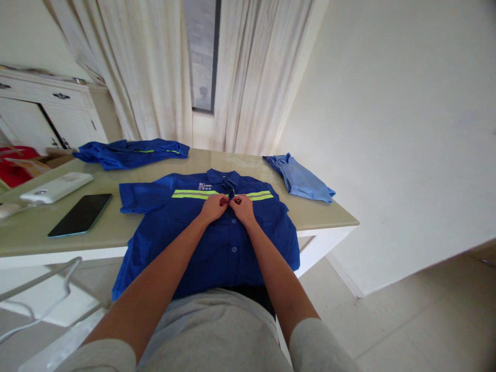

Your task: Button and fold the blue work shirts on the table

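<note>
A dark blue short-sleeved work shirt (205, 227) with yellow-green reflective bands lies front up on the table, its collar away from me and its lower part over the front edge. My left hand (215, 207) pinches the front placket at chest height. Right beside it, my right hand (242, 209) pinches the same placket from the other side, fingertips almost meeting. Between the fingers, the exact bit of cloth or button is too small to make out. Below the hands, buttons (234, 249) run down the placket, which looks closed there.
The table (248, 163) also bears a folded blue garment (132, 154) at the back left and a light blue garment (304, 178) at the right. A black phone (80, 215) and a white device (58, 187) with a cable lie left. A wall (406, 129) stands right.
</note>
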`<state>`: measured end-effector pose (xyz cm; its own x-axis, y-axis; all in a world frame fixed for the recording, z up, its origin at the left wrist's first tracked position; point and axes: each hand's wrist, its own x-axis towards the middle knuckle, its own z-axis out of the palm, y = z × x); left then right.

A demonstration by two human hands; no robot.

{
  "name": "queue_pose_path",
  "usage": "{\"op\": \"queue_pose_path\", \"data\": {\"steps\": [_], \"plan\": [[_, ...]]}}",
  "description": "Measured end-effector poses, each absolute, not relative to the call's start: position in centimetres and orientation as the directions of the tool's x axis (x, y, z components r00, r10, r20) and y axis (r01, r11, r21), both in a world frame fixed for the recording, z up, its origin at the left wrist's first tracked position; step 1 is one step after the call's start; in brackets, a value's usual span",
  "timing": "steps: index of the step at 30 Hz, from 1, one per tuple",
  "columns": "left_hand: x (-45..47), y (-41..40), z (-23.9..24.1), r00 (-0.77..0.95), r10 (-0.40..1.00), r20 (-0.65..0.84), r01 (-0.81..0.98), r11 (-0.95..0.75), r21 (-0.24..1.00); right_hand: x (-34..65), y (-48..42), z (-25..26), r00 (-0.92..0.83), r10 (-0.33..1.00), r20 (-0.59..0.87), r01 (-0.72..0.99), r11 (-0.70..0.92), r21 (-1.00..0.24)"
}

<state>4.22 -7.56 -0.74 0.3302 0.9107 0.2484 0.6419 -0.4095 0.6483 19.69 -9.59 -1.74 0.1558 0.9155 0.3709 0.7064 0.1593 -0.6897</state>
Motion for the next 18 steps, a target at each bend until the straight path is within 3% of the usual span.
{"op": "queue_pose_path", "data": {"steps": [11, 14, 18], "plan": [[4.39, -8.32, -0.81, 0.302, 0.904, 0.303, 0.772, -0.418, 0.478, 19.45, -10.09, -1.67, 0.003, 0.855, 0.519, 0.736, 0.350, -0.580], [4.49, -8.19, -0.95, 0.293, 0.910, 0.293, 0.783, -0.404, 0.473, 19.31, -10.03, -1.55, 0.035, 0.878, 0.477, 0.752, 0.291, -0.591], [4.57, -8.05, -0.98, 0.312, 0.908, 0.281, 0.762, -0.415, 0.497, 19.16, -10.07, -1.40, 0.181, 0.905, 0.385, 0.797, 0.094, -0.596]]}}
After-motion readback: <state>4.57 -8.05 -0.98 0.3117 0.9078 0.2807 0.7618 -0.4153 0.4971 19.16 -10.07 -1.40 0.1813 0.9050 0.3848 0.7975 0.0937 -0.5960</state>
